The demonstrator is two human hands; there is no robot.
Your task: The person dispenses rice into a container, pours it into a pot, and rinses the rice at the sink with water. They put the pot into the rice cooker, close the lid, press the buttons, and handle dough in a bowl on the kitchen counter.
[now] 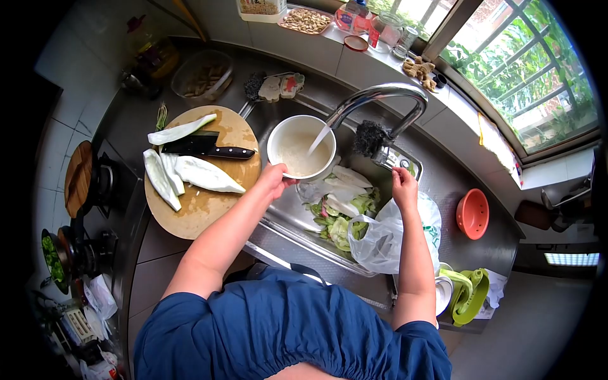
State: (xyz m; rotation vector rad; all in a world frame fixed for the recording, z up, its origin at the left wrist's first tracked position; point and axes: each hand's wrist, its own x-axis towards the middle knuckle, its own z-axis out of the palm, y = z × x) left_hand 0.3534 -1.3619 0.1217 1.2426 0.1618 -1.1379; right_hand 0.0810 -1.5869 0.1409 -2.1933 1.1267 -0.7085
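Observation:
My left hand point(276, 180) grips the lower rim of a white bowl point(276, 149) with cloudy, pale contents. Water runs into it from the curved chrome faucet point(380, 94). At the faucet's base, my right hand point(404, 185) has its fingers pinched at the end of the faucet handle point(387, 161). Below the bowl, the sink point(288, 212) holds leafy green scraps point(339, 229) and pale peelings point(347, 183). A clear plastic bag point(386, 237) hangs over the sink's right side, beneath my right forearm.
On the left, a round cutting board point(218, 212) carries a knife point(231, 152) and pieces of peeled pale vegetable point(206, 174). An orange bowl point(472, 214) and a green plastic container point(472, 297) stand at right. Ginger point(419, 69) lies on the windowsill. A dark scrubber point(370, 138) sits by the faucet.

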